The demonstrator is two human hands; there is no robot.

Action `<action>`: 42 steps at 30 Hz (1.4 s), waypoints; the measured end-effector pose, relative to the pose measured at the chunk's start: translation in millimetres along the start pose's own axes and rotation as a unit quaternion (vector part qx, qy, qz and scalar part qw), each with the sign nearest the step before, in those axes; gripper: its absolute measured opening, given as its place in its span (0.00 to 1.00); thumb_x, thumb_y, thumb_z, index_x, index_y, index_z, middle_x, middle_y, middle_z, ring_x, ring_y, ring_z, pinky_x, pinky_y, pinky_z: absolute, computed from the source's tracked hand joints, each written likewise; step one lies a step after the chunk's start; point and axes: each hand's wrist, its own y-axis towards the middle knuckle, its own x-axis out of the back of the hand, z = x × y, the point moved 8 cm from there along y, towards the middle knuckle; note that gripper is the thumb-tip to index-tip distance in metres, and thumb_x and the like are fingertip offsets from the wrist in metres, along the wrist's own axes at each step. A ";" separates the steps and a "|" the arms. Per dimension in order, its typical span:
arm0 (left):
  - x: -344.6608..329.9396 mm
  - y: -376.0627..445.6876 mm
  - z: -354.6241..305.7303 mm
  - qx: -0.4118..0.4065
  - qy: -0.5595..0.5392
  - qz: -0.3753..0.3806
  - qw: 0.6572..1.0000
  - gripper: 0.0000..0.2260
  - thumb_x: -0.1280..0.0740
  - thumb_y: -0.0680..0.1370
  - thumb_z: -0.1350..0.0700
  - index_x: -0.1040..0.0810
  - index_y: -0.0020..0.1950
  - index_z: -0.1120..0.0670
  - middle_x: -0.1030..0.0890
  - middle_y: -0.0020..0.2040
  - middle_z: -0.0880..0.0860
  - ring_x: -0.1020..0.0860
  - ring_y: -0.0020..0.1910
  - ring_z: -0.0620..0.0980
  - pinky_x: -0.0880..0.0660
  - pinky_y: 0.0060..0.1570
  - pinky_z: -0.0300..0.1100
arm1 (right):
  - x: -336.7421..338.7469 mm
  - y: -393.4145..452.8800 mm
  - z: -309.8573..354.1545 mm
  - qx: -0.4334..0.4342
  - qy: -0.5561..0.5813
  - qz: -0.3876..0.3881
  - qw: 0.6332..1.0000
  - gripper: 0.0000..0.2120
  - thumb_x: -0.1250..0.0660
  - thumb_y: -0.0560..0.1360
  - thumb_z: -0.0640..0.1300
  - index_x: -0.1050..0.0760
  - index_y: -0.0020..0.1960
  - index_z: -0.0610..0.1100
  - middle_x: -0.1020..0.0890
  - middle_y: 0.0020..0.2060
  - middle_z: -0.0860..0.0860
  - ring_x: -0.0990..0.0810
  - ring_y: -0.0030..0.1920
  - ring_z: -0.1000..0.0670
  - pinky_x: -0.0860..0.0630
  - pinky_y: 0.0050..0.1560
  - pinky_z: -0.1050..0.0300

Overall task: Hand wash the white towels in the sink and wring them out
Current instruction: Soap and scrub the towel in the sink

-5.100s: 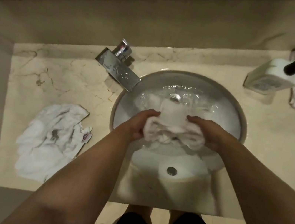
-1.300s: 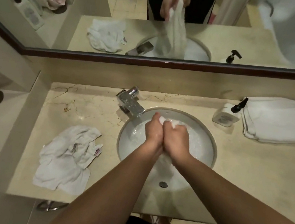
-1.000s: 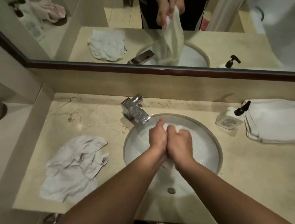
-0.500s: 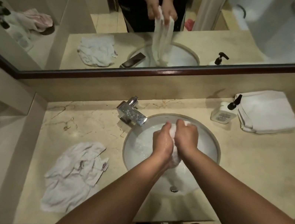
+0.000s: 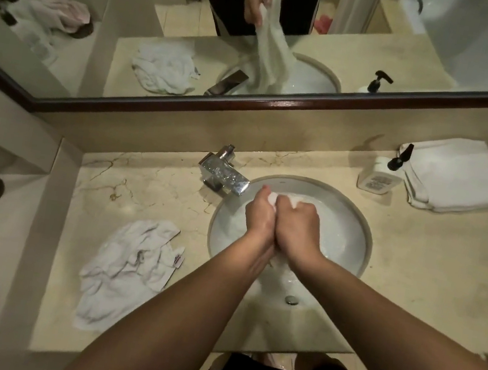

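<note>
In the head view, a wet white towel (image 5: 282, 198) is held above the round white sink basin (image 5: 353, 235) set in the beige marble counter (image 5: 414, 278). The left hand (image 5: 260, 216) and the right hand (image 5: 297, 226) are pressed side by side over the middle of the basin, both with fingers curled tightly around the bunched cloth; only a small tuft is seen above the knuckles, and a little below the wrists. In the wall mirror (image 5: 419, 52) behind the basin, the rest of the towel is shown hanging as a loose tail down into the bowl.

The step in hand is judged to be wringing. It would be done well if the fists were turned in opposite directions, the grip then shifted down the hanging length, and the cloth kept over the basin so that water drains toward the metal drain (image 5: 291, 300) at its near side.

A crumpled white towel (image 5: 128, 269) lies on the counter left of the basin. Right of the basin, a white pump bottle (image 5: 378, 175) stands touching a folded stack of white towels (image 5: 457, 175). The chrome square tap (image 5: 225, 175) sits at the basin's back left rim.
</note>
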 end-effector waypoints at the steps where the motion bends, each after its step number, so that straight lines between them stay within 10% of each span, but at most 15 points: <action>1: -3.4 -1.9 3.7 0.002 0.016 0.010 1.000 0.15 0.37 0.81 0.47 0.23 0.42 0.57 0.20 0.37 0.55 0.21 0.35 0.52 0.25 0.35 0.39 | 4.5 6.2 -1.5 -0.008 0.005 -0.014 1.000 0.15 0.39 0.77 0.48 0.24 0.37 0.40 0.17 0.39 0.40 0.18 0.43 0.38 0.23 0.44 0.47; 11: -19.0 2.1 25.1 0.043 0.040 0.064 0.996 0.19 0.38 0.82 0.44 0.20 0.52 0.59 0.17 0.39 0.55 0.17 0.35 0.52 0.23 0.34 0.39 | 19.0 24.8 -17.1 0.006 -0.025 -0.030 0.999 0.19 0.39 0.80 0.49 0.23 0.38 0.36 0.19 0.34 0.41 0.19 0.38 0.40 0.25 0.41 0.49; 16: -13.9 36.7 30.0 0.011 0.170 0.066 0.983 0.21 0.37 0.81 0.41 0.19 0.61 0.57 0.15 0.52 0.59 0.16 0.51 0.59 0.21 0.57 0.52 | 19.7 75.3 -57.4 -0.040 -0.042 0.019 0.998 0.30 0.40 0.80 0.63 0.22 0.44 0.35 0.18 0.39 0.41 0.18 0.42 0.41 0.24 0.45 0.51; 25: 27.0 148.2 32.3 0.014 0.379 -0.039 0.925 0.13 0.35 0.79 0.54 0.24 0.59 0.61 0.23 0.45 0.57 0.27 0.36 0.51 0.35 0.28 0.38 | 13.3 151.9 -134.5 -0.189 -0.027 0.082 0.978 0.11 0.33 0.77 0.43 0.26 0.51 0.35 0.23 0.44 0.40 0.25 0.36 0.46 0.31 0.38 0.55; 31: 28.6 206.0 51.7 -0.002 0.388 0.030 0.921 0.27 0.33 0.82 0.49 0.34 0.77 0.59 0.28 0.73 0.54 0.26 0.65 0.53 0.31 0.60 0.43 | -3.0 198.2 -172.3 -0.114 -0.090 0.111 0.983 0.28 0.38 0.81 0.58 0.29 0.72 0.39 0.24 0.68 0.44 0.24 0.65 0.43 0.28 0.65 0.51; 40: 61.5 256.0 111.8 -0.039 0.583 -0.003 0.812 0.20 0.29 0.77 0.47 0.21 0.62 0.61 0.18 0.59 0.58 0.21 0.58 0.58 0.25 0.55 0.44 | -47.1 226.7 -245.4 -0.036 -0.332 0.247 0.910 0.32 0.32 0.77 0.58 0.32 0.72 0.38 0.24 0.66 0.42 0.25 0.63 0.41 0.34 0.54 0.57; 42: 64.6 257.4 112.7 -0.062 0.537 -0.011 0.841 0.16 0.32 0.77 0.48 0.17 0.51 0.60 0.16 0.49 0.59 0.18 0.50 0.58 0.23 0.50 0.44 | -54.3 228.4 -252.3 -0.035 -0.350 0.258 0.900 0.28 0.30 0.76 0.58 0.27 0.64 0.37 0.21 0.57 0.43 0.23 0.54 0.43 0.33 0.49 0.56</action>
